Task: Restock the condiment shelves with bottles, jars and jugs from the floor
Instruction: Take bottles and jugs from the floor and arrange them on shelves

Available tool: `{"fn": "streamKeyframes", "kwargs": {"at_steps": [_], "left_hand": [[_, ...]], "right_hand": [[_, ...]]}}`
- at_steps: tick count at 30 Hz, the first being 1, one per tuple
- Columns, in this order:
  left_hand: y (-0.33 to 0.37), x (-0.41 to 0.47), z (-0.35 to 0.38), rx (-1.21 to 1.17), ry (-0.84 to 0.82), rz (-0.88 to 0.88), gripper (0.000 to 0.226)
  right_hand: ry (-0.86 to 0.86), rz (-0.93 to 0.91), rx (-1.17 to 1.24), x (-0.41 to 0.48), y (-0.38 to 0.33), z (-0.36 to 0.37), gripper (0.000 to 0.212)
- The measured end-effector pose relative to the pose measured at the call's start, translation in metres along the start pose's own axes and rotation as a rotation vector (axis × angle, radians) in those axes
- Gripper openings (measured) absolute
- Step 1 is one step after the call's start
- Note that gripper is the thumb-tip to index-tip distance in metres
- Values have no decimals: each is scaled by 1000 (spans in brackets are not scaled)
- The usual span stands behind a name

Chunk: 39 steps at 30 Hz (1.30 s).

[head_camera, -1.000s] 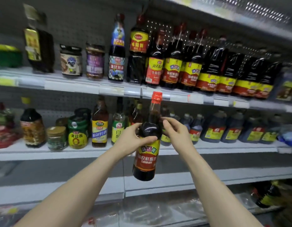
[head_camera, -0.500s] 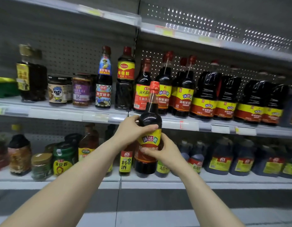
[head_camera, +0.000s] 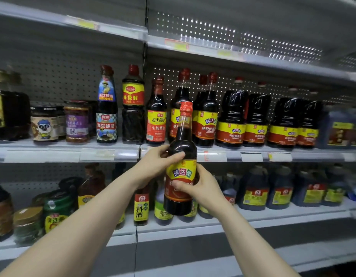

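I hold a dark soy sauce bottle (head_camera: 182, 146) with a red cap and a yellow-and-red label upright in front of the shelves. My left hand (head_camera: 156, 163) grips its shoulder from the left. My right hand (head_camera: 200, 186) grips the label part lower down from the right. The bottle's cap reaches level with matching soy sauce bottles (head_camera: 207, 114) standing on the middle shelf (head_camera: 253, 154). Its base hangs in front of the lower shelf (head_camera: 273, 216).
The middle shelf carries jars (head_camera: 76, 121), tall sauce bottles (head_camera: 106, 108) and large dark jugs (head_camera: 231, 118). On the lower shelf stand small bottles (head_camera: 141, 204), jars (head_camera: 27, 222) and bluish jugs (head_camera: 255, 190). An upper shelf edge (head_camera: 193, 47) runs overhead.
Both hands have raised the bottle toward the middle shelf. My right hand slid from the neck down to the label. The view has tilted up.
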<state>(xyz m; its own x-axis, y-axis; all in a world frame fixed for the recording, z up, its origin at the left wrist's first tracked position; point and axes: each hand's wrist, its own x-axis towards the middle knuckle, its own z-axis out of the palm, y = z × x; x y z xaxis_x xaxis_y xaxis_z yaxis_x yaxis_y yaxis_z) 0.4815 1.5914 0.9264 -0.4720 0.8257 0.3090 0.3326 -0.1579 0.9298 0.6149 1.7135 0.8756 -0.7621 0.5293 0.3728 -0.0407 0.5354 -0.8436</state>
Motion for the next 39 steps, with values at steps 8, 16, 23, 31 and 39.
{"fn": "streamKeyframes", "kwargs": {"at_steps": [8,16,23,31,39], "left_hand": [[4,-13,16,17,-77,-43,40],[9,-4,38,40,-38,11,47],[18,40,76,125,114,100,53],[50,114,117,162,279,92,39],[61,153,130,135,413,54,40]], "right_hand": [[88,76,16,-17,-18,-22,85],[85,77,4,-15,-8,-41,77],[63,0,3,26,9,-90,59],[87,-162,-8,111,6,-155,61],[28,-213,33,165,9,-165,57]]}}
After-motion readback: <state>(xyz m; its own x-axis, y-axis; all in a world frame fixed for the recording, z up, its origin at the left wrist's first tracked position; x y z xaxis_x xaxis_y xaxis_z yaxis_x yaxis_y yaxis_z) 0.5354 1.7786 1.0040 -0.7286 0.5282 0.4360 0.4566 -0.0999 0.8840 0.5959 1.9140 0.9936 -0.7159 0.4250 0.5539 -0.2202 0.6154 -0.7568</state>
